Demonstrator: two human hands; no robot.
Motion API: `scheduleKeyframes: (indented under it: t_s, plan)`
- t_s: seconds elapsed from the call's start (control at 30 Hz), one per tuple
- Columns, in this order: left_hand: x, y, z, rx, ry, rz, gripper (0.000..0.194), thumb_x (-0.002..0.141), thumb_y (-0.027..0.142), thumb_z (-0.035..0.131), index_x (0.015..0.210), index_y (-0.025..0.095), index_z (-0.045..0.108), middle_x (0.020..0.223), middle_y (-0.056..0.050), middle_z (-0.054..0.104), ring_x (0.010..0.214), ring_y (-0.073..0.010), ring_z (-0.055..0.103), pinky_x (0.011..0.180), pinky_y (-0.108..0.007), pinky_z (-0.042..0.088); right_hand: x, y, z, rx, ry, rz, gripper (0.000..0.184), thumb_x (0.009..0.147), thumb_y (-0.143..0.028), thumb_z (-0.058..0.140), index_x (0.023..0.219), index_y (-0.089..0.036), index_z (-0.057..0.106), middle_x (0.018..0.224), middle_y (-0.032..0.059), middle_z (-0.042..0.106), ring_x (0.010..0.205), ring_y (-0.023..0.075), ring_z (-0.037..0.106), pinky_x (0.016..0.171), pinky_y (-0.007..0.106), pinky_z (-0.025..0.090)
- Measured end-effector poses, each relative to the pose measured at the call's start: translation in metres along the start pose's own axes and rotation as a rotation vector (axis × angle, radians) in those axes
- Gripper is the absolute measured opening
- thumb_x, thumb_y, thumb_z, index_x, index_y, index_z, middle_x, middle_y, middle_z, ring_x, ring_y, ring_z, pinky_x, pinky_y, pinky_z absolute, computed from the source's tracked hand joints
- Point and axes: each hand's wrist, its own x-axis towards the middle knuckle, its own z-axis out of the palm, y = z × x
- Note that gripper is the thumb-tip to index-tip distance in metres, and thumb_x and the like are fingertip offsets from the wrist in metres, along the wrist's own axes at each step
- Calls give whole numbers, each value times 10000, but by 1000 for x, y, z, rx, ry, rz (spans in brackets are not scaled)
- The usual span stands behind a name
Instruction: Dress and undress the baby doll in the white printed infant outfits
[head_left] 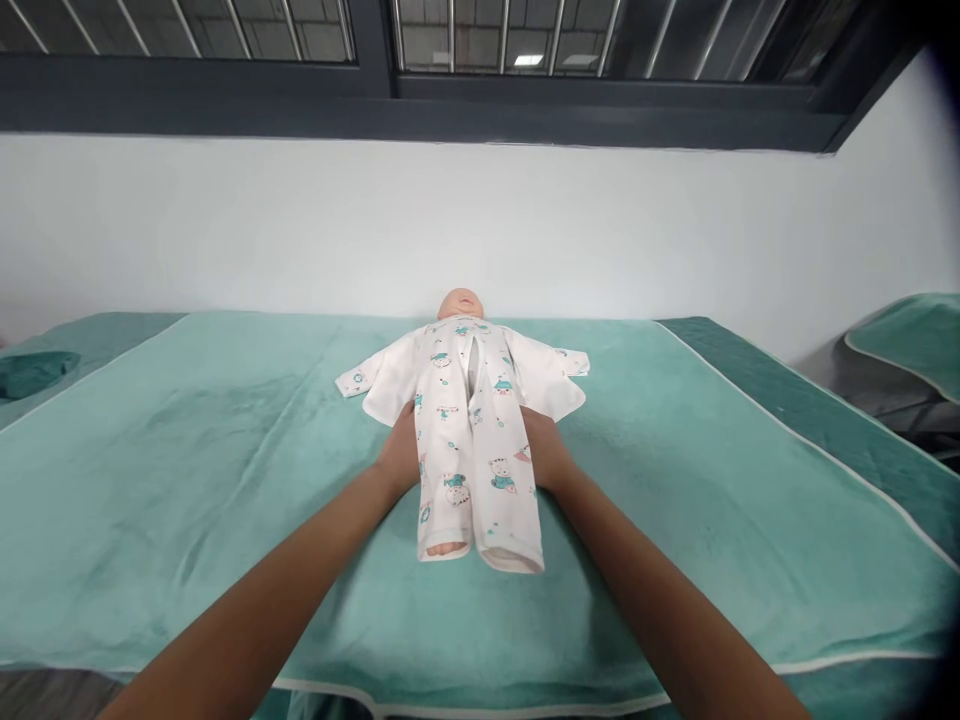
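Can see a doll (460, 303) in printed trousers (450, 440) over a white jacket (394, 375); looks mostly dressed, with toes (446, 548) at the left cuff, none visible at the right, perhaps yet to come through. Cannot tell the grip of left hand (403, 447) or right hand (546, 447), with fingers hidden. Under the doll, a green blanket (240, 520)

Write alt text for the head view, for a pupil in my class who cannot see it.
A doll in a white top and patterned trousers lies on a green blanket, head toward a white wall. A person's left hand and right hand are at either side of the trousers, fingers hidden.
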Motion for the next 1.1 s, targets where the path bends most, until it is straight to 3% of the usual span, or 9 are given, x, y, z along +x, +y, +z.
scheduleKeyframes:
  t_s: [0.23, 0.4, 0.57, 0.7, 0.8, 0.87, 0.97, 1.03, 1.1]
  plan:
    - [-12, -25, 13, 11, 152, -99, 47, 777, 251, 600, 773, 213, 629, 857, -103, 666, 831, -286, 601, 796, -427, 488, 3, -7, -4, -83, -91, 36, 175, 845, -326, 578, 923, -205, 678, 961, 68, 676, 892, 219, 625, 711, 283, 450]
    - [-18, -40, 16, 50, 286, -178, 206, 818, 255, 497, 613, 239, 507, 690, -68, 585, 727, -259, 558, 725, -404, 446, 4, -8, -2, -94, -107, 58, 159, 854, -295, 575, 896, -220, 709, 929, 60, 692, 880, 216, 633, 713, 280, 446]
    - [-20, -45, 16, 38, 343, -256, 236, 794, 206, 483, 558, 222, 484, 580, -29, 544, 644, -212, 523, 698, -355, 409, 0, -9, -8, 65, -86, 51, 134, 807, -223, 575, 829, -215, 707, 873, 26, 695, 818, 191, 622, 692, 261, 423]
    - [-21, -48, 17, -11, 436, -368, 182, 715, 116, 450, 605, 211, 559, 567, 5, 574, 592, -175, 526, 635, -304, 401, -5, -7, -13, 263, -76, 100, 161, 805, -202, 523, 694, -193, 638, 680, -24, 622, 656, 146, 547, 619, 242, 374]
    - [-21, -52, 18, -69, 486, -422, 217, 722, 95, 417, 683, 205, 600, 634, 13, 623, 623, -162, 567, 636, -283, 429, -6, 0, -14, 410, 29, 236, 223, 856, -264, 474, 706, -194, 625, 596, -42, 566, 587, 135, 510, 582, 241, 364]
    - [-20, -55, 18, -127, 536, -462, 210, 744, 102, 421, 730, 200, 606, 705, 3, 644, 697, -167, 596, 690, -288, 456, -7, 10, -14, 429, 207, 390, 247, 882, -317, 450, 792, -196, 645, 659, -20, 615, 623, 151, 546, 619, 256, 403]
    - [-18, -58, 18, -198, 609, -569, 180, 784, 130, 448, 849, 200, 602, 851, -24, 648, 823, -182, 605, 764, -311, 473, -10, 32, -16, 201, 482, 644, 263, 858, -335, 470, 917, -168, 665, 900, 84, 691, 837, 218, 606, 803, 335, 448]
    - [-16, -60, 19, -200, 641, -642, 159, 835, 189, 474, 957, 200, 576, 942, -45, 629, 871, -188, 596, 779, -325, 476, -12, 45, -18, -9, 516, 779, 331, 826, -347, 509, 1024, -130, 662, 1068, 173, 671, 1014, 291, 579, 915, 421, 416]
    - [-15, -61, 19, -189, 667, -678, 170, 875, 266, 498, 1025, 198, 541, 1004, -62, 607, 910, -191, 589, 796, -337, 478, -14, 56, -21, -143, 434, 856, 443, 808, -393, 548, 1128, -99, 634, 1153, 230, 633, 1089, 346, 547, 929, 474, 402]
